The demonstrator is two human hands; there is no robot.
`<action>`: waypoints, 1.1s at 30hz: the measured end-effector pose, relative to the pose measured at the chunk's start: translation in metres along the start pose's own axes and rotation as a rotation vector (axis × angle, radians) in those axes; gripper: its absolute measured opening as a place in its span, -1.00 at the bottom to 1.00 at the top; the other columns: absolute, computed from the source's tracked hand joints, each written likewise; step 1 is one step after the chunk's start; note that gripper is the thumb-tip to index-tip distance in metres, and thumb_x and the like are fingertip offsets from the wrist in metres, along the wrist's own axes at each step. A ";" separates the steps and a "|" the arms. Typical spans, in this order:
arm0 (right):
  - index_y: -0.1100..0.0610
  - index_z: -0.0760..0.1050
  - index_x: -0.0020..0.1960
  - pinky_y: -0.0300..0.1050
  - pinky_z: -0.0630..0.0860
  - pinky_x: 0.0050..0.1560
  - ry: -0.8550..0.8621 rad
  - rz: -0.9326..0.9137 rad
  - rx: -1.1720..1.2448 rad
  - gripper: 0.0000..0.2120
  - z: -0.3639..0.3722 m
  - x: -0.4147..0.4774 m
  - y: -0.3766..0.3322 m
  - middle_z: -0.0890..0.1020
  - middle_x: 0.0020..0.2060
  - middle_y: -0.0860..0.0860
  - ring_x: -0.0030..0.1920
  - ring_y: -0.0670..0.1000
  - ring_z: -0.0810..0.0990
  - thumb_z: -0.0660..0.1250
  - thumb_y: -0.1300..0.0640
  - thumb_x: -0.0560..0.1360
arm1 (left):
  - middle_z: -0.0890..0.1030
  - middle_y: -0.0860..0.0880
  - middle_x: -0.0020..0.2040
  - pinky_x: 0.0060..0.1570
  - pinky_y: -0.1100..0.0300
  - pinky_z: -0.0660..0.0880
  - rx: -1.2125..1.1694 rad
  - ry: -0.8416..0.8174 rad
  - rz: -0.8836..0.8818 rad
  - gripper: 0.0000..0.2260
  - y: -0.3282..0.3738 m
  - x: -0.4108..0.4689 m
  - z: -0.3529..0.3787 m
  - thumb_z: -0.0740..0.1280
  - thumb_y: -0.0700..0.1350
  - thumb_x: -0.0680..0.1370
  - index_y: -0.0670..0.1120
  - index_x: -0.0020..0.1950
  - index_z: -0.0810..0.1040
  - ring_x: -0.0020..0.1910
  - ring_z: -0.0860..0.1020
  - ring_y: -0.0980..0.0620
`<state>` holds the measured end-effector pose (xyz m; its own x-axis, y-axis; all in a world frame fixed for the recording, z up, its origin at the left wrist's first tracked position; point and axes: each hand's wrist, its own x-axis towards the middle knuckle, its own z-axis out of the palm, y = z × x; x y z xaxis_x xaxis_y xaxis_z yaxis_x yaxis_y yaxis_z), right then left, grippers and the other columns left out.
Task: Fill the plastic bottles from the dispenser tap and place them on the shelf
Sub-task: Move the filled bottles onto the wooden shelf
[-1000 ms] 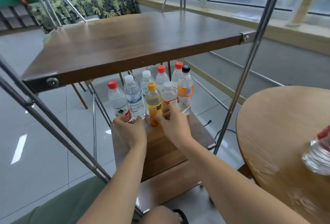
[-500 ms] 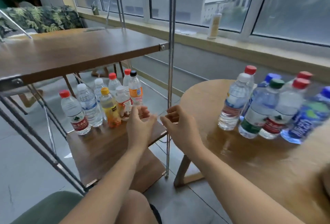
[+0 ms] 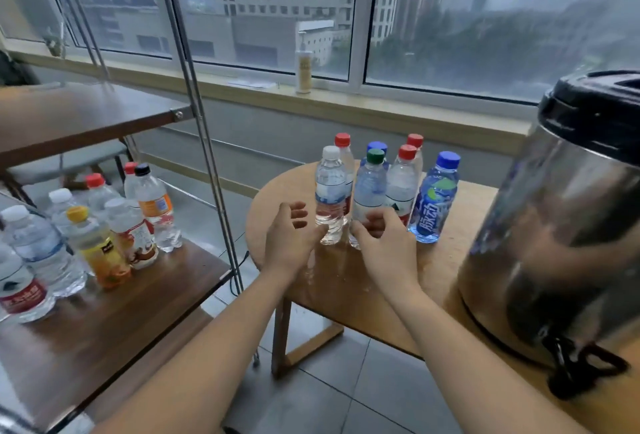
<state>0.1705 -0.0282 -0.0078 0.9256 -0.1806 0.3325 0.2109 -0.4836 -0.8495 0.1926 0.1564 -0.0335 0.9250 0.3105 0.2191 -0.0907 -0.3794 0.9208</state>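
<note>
On the left, the shelf (image 3: 104, 312) carried a group of capped bottles (image 3: 98, 250), well apart from the hands. The left hand (image 3: 289, 243) was spread wide and held nothing, its thumb just beside the foot of the white-capped bottle (image 3: 330, 191). That bottle stood upright on the round surface (image 3: 450, 260), its long axis vertical, straight ahead of the hands at the near-left edge of the cluster. It looked clear and ribbed, with a blue label. Just right of it stood the green-capped bottle (image 3: 370, 187), also upright. The right hand (image 3: 384, 246) had its fingers curled in front of this bottle's base; whether it gripped could not be told. Each hand seemed nearest its own bottle. Far right, the steel dispenser (image 3: 561, 225) stood on the same surface, its black tap (image 3: 575, 368) low and near.
</note>
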 end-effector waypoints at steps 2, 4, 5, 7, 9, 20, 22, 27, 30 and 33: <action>-0.02 0.56 0.18 -0.17 0.59 0.07 0.040 0.066 0.004 -0.71 -0.006 0.008 0.013 0.70 0.02 -0.12 0.05 -0.11 0.68 0.57 -0.05 0.56 | 0.57 0.14 0.30 0.16 0.16 0.58 0.032 -0.037 0.004 -0.33 0.004 0.010 0.011 0.66 0.13 0.47 0.06 0.47 0.42 0.21 0.60 0.11; 0.01 0.56 0.31 -0.08 0.58 0.20 0.041 0.107 -0.008 -0.60 -0.005 0.014 0.025 0.70 0.16 -0.08 0.18 -0.04 0.66 0.58 -0.05 0.55 | 0.57 0.12 0.28 0.17 0.16 0.56 0.020 -0.059 -0.001 -0.30 0.006 0.020 0.020 0.67 0.13 0.46 0.06 0.48 0.40 0.23 0.60 0.07; 0.02 0.55 0.36 -0.06 0.56 0.27 0.031 0.118 -0.014 -0.55 -0.003 0.016 0.030 0.69 0.23 -0.06 0.26 -0.02 0.64 0.58 -0.03 0.54 | 0.59 0.11 0.27 0.18 0.15 0.56 0.012 -0.066 -0.007 -0.31 0.007 0.024 0.023 0.68 0.11 0.45 0.06 0.46 0.41 0.23 0.61 0.06; 0.04 0.50 0.44 -0.06 0.51 0.35 0.006 0.122 -0.006 -0.46 0.004 0.018 0.035 0.66 0.33 -0.03 0.36 0.02 0.60 0.59 0.02 0.53 | 0.63 0.09 0.24 0.15 0.15 0.56 0.005 -0.082 -0.018 -0.38 0.007 0.031 0.027 0.68 0.08 0.46 0.08 0.38 0.42 0.19 0.62 0.06; 0.02 0.46 0.49 -0.04 0.51 0.38 -0.004 0.139 0.026 -0.40 0.012 0.020 0.037 0.64 0.37 -0.03 0.38 0.03 0.58 0.60 0.04 0.52 | 0.63 0.10 0.20 0.12 0.17 0.55 0.002 -0.101 -0.024 -0.41 0.007 0.035 0.029 0.68 0.08 0.46 0.10 0.34 0.42 0.12 0.63 0.10; -0.02 0.46 0.34 -0.11 0.49 0.16 -0.056 0.117 0.013 -0.49 0.028 0.027 0.037 0.60 0.19 -0.05 0.20 -0.01 0.58 0.59 -0.12 0.52 | 0.69 0.17 0.19 0.08 0.24 0.57 0.131 -0.104 0.052 -0.51 -0.010 0.031 0.009 0.64 0.14 0.49 0.06 0.34 0.59 0.15 0.65 0.14; -0.04 0.45 0.27 -0.27 0.46 -0.01 -0.086 0.121 0.035 -0.54 0.027 0.025 0.030 0.60 0.05 -0.15 0.08 -0.09 0.57 0.61 -0.09 0.51 | 0.67 0.19 0.19 0.04 0.31 0.54 0.150 -0.083 0.062 -0.49 -0.011 0.022 0.001 0.64 0.14 0.49 0.06 0.36 0.59 0.15 0.64 0.16; -0.06 0.41 0.48 -0.16 0.54 0.11 -0.212 0.010 0.002 -0.35 0.040 0.013 0.013 0.62 0.20 -0.14 0.17 -0.08 0.60 0.61 -0.12 0.50 | 0.68 0.20 0.21 0.03 0.39 0.50 0.120 -0.013 0.033 -0.47 -0.020 -0.002 -0.031 0.66 0.09 0.47 0.07 0.39 0.59 0.10 0.60 0.33; -0.09 0.44 0.47 -0.06 0.64 0.19 -0.272 -0.042 0.005 -0.36 0.057 0.003 0.000 0.66 0.21 -0.15 0.17 -0.09 0.64 0.61 -0.14 0.48 | 0.67 0.22 0.23 0.07 0.37 0.52 0.116 0.028 0.020 -0.45 -0.026 -0.014 -0.061 0.65 0.11 0.48 0.10 0.42 0.56 0.15 0.61 0.29; -0.15 0.44 0.34 -0.01 0.69 0.17 -0.330 -0.072 0.041 -0.44 0.080 -0.012 -0.016 0.66 0.13 -0.23 0.12 -0.15 0.66 0.63 -0.11 0.46 | 0.62 0.25 0.24 0.05 0.46 0.47 0.102 0.055 0.007 -0.43 -0.032 -0.027 -0.093 0.62 0.11 0.52 0.12 0.47 0.52 0.15 0.60 0.25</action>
<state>0.1814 0.0500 -0.0313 0.9584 0.1429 0.2471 0.2852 -0.4490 -0.8468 0.1364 0.2415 -0.0382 0.9026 0.3537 0.2454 -0.0567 -0.4675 0.8822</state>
